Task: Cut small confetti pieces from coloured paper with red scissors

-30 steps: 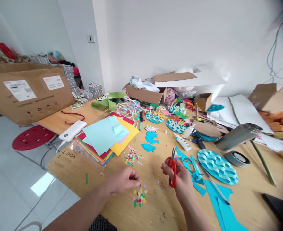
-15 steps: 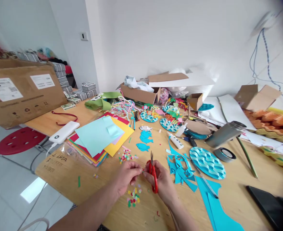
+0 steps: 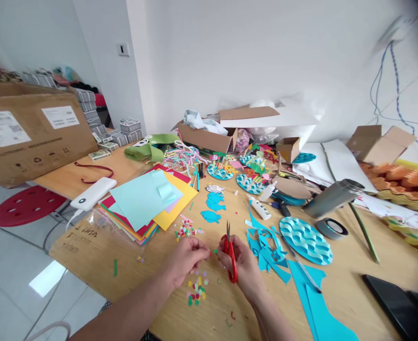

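view: head camera, looking forward and down over a cluttered wooden counter.
left hand: knuckles up, fingertips drawn into a narrow pinch low over the counter; too small to tell whether a paper bit sits between them.
right hand: closed around the loops of the red scissors.
key relation: the scissors lie just to the right of the left fingertips, a small gap between them, with a tiny green scrap in that gap; the right hand is the nearer one to the scissors.
long axis: handles toward the person, blades pointing up and away, close together.
below the hands: a loose confetti pile of small flat coloured paper bits, just in front of the left hand.
right of the scissors: jagged blue paper offcuts, thin and flat; beyond them a round blue disc with raised wavy ridges.
farther back: blue fish cutouts, a white glue bottle on its side, a fanned stack of coloured sheets, smooth and matte.
hard items: a steel flask on its side, a tape roll.
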{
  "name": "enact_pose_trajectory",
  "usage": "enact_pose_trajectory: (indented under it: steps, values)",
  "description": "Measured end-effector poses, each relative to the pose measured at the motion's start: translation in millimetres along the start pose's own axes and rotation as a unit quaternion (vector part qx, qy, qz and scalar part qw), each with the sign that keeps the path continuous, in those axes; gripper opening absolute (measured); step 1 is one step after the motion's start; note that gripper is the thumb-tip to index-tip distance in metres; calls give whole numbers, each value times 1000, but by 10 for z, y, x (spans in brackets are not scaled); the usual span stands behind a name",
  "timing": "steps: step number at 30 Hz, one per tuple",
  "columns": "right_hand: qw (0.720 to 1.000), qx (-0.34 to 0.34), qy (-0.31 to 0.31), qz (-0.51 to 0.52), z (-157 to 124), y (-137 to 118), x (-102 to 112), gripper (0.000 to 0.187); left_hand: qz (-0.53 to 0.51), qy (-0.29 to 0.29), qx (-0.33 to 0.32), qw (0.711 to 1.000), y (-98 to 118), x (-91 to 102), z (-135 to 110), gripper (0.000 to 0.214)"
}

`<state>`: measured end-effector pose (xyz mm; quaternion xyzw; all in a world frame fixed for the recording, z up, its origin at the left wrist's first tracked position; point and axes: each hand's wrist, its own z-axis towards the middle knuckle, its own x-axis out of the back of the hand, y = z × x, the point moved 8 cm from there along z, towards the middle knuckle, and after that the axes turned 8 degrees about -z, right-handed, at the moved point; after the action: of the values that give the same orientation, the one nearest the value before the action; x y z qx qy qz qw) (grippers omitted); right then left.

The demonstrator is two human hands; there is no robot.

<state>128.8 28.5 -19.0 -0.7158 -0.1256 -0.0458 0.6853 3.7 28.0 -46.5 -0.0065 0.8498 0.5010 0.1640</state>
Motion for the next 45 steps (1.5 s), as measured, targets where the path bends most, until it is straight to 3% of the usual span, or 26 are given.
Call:
enact_pose_trajectory:
  steps: [3, 9, 14, 17, 24, 27, 31, 36, 40, 45]
  values:
    - [996, 9, 18, -88, 31, 26, 49, 16, 163, -40, -38, 985, -30, -20, -64, 11]
    - [978, 7, 16, -207, 51, 90, 80, 6, 417, -105, -74, 900, -220, -29, -235, 13]
    - [974, 6, 14, -228, 54, 133, 85, 6, 537, -66, -160, 826, -33, -27, -381, 16]
    - [970, 5, 15, -242, 63, 156, 86, 5, 567, -44, -185, 801, 51, -42, -440, 16]
    - [949, -9, 20, -313, 72, 175, 92, 4, 532, -54, -169, 828, 95, 74, -346, 11]
    - [937, -23, 19, -347, 77, 190, 98, 4, 544, 40, -182, 818, 350, 341, -212, 14]
    - [923, -14, 20, -385, 80, 209, 104, 6, 584, 129, -198, 777, 638, 596, -75, 16]
    - [913, -10, 37, -407, 84, 224, 138, 5, 626, 98, -214, 744, 581, 559, 24, 24]
    - [916, 7, 49, -399, 80, 182, 145, 5, 611, 66, -229, 755, 520, 505, 29, 29]
    - [912, 29, 67, -405, 69, 131, 155, 3, 600, 97, -233, 759, 614, 559, 0, 25]
